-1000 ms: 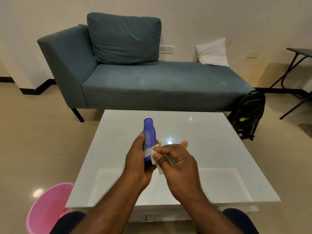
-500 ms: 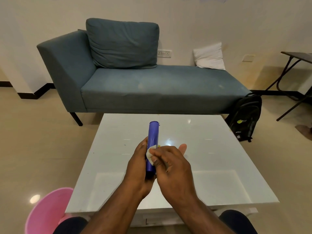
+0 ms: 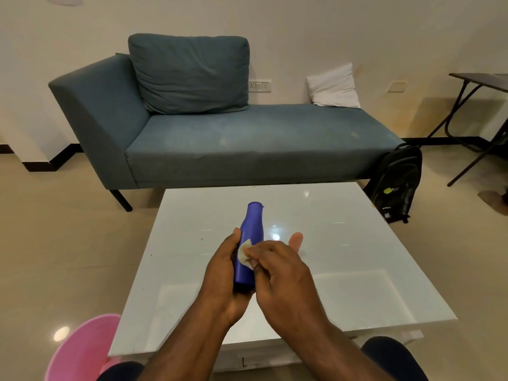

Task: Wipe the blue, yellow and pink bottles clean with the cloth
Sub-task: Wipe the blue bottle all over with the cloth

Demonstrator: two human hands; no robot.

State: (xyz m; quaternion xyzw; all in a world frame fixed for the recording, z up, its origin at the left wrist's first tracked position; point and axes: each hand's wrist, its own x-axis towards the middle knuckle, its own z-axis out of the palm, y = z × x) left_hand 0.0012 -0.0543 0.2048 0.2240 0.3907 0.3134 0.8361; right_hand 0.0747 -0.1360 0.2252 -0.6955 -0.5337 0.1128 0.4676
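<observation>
My left hand (image 3: 222,273) grips the lower part of a blue bottle (image 3: 250,235), which is held above the white table (image 3: 357,243) with its cap end pointing away from me. My right hand (image 3: 283,276) pinches a small white cloth (image 3: 244,251) and presses it against the middle of the bottle's side. Most of the cloth is hidden under my fingers. No yellow or pink bottle is in view.
A pink bucket (image 3: 79,350) stands on the floor at the table's near left corner. Beyond the table is a blue-grey couch (image 3: 247,144), with a black backpack (image 3: 395,182) leaning at its right end. A dark folding table (image 3: 478,105) stands far right.
The bottle has turned in my left hand, so its plain side faces me now. My right hand has rubbed the cloth along its middle, and my view has tilted a little downward.
</observation>
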